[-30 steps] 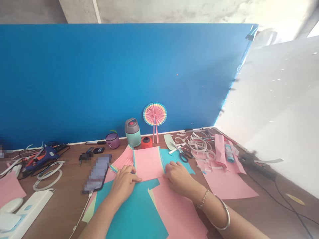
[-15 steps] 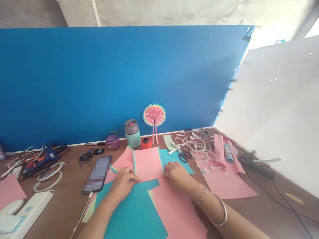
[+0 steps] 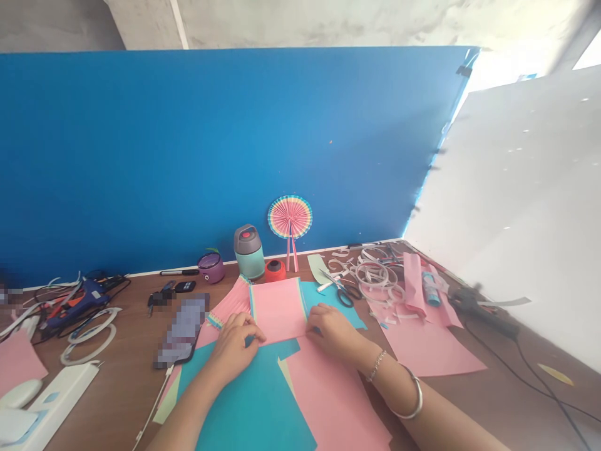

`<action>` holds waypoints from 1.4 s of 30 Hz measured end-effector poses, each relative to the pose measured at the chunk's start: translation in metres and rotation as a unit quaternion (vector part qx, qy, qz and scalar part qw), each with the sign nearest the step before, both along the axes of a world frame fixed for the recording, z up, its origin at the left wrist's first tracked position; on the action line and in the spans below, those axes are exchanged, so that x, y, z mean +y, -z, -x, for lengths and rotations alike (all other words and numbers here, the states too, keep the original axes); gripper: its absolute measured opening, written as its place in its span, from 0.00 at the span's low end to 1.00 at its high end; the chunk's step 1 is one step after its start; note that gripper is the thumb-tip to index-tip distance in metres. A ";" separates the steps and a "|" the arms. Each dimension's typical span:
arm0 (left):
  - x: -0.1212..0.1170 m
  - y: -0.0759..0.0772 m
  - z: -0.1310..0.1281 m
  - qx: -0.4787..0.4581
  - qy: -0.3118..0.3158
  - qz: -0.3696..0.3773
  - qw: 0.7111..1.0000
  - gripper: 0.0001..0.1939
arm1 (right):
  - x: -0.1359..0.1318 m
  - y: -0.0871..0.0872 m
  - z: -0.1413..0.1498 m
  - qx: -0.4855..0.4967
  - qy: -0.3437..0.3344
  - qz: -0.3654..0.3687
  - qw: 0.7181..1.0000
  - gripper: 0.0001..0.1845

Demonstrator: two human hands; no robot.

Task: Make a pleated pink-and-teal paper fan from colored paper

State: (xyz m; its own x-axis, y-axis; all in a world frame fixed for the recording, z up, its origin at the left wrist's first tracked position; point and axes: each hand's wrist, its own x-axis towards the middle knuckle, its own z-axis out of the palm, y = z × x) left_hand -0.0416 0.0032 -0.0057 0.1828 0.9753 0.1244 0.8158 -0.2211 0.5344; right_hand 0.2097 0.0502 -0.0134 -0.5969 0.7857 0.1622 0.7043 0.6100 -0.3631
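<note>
A pink sheet of paper [image 3: 278,307] with yellow and blue strips along its side edges lies in front of me. My left hand [image 3: 237,343] is at its near left corner, thumb and fingertips closed on the near edge. At the near right corner, my right hand [image 3: 334,332] has its fingers curled together on the same edge; its fingertips are partly hidden. Beneath are a teal sheet [image 3: 248,401] and a larger pink sheet [image 3: 333,388]. A pleated pink paper piece [image 3: 232,300] with a striped border sits just behind my left hand.
Behind stand a round paper fan [image 3: 290,217], a teal jar [image 3: 250,254], a red round container [image 3: 275,271] and a purple cup [image 3: 211,267]. Scissors [image 3: 346,295] and paper strip coils [image 3: 373,274] lie right. A phone [image 3: 183,329], glue gun [image 3: 82,300] and power strip [image 3: 63,401] are left.
Both hands stay at the near corners of the pink sheet. The left fingers have bent a little more, and the right hand has shifted slightly left.
</note>
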 end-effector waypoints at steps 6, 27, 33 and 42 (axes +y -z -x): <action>-0.003 -0.004 -0.006 0.012 0.003 -0.058 0.998 0.08 | -0.002 -0.002 -0.001 0.045 0.002 0.036 0.998 0.10; -0.024 0.006 -0.051 -0.274 -0.077 -0.061 0.957 0.18 | -0.022 -0.006 0.018 0.324 -0.086 0.344 0.877 0.07; -0.028 0.002 -0.041 -0.199 -0.090 -0.257 0.941 0.10 | -0.030 -0.014 0.014 0.267 -0.074 -0.022 0.961 0.05; -0.031 -0.008 -0.031 0.034 0.004 -0.423 0.906 0.19 | -0.050 -0.018 0.015 0.176 -0.055 -0.384 0.905 0.13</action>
